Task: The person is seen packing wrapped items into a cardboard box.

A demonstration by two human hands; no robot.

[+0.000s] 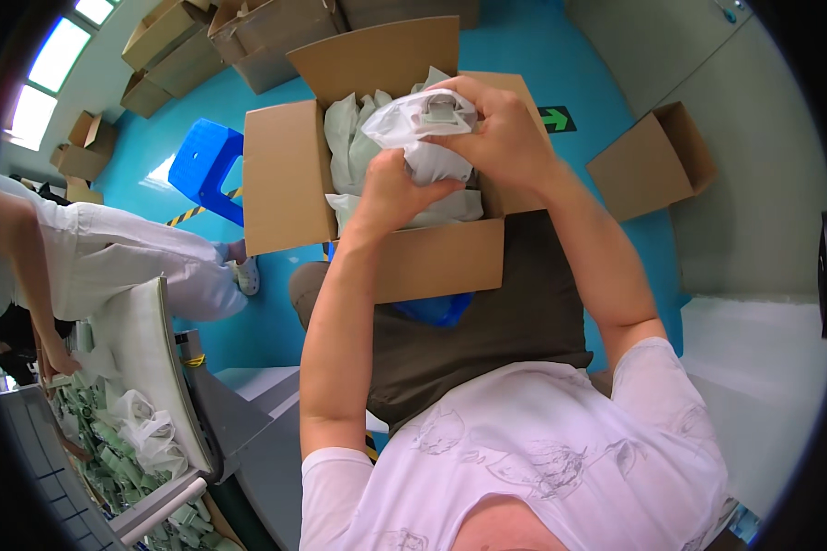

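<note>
Both hands hold one white plastic bag [397,121] above an open cardboard box [439,262]. Through the thin film near its top a greyish, squarish thing shows, too unclear to name. My right hand [498,129] grips the bag's right side, thumb and fingers pinched round it. My left hand [395,188] is closed on its lower edge, thumb up against the film. Under the hands, several similar pale bags [345,147] fill the box. Its flaps stand folded outward.
A blue stool [202,165] stands left of the box. Another open carton [648,165] sits at right, with more cartons [271,41] behind. At left a person in white trousers [110,243] works beside a conveyor belt [142,335] and a heap of pale green pieces [110,450].
</note>
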